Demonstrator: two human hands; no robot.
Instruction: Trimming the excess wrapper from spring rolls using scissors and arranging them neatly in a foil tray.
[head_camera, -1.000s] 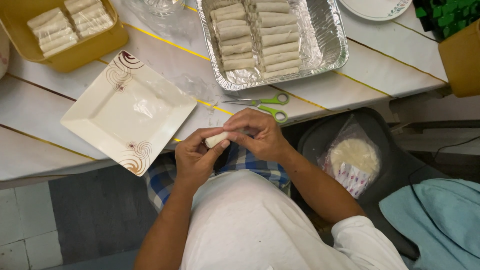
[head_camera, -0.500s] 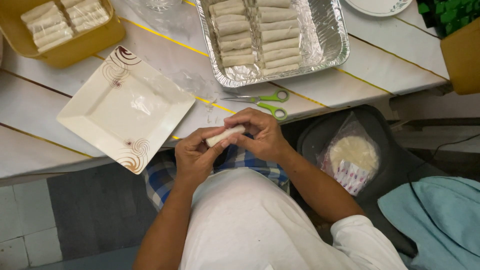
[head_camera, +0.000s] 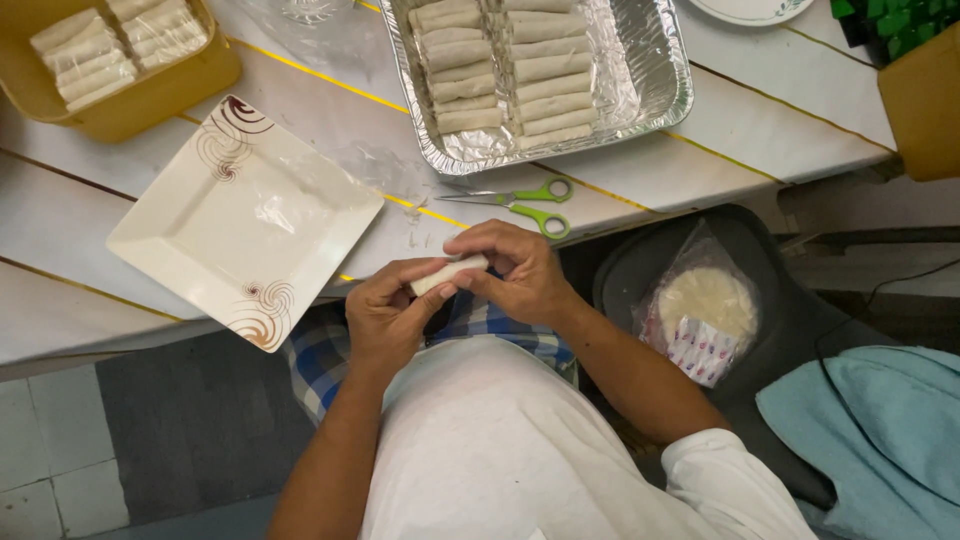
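Note:
Both my hands hold one pale rolled wrapper (head_camera: 450, 273) just in front of the table edge, above my lap. My left hand (head_camera: 390, 315) grips its left end, and my right hand (head_camera: 515, 270) covers its right end with curled fingers. A square cream plate (head_camera: 240, 225) with brown swirls lies empty on the table to the left of my hands. Beyond them a foil tray (head_camera: 660, 85) holds two rows of several finished rolls (head_camera: 510, 75). Green-handled scissors (head_camera: 530, 203) lie between the tray and my right hand.
A yellow container (head_camera: 150, 95) with more rolls stands at the far left. A bag of round wrappers (head_camera: 703, 315) rests on a dark chair to my right, beside a teal cloth (head_camera: 880, 430). A white plate rim (head_camera: 750, 12) and a yellow box (head_camera: 925, 100) sit far right.
The roll has turned more level between my fingers and sticks out further to the right. My hands have stayed in the same spot at the table edge.

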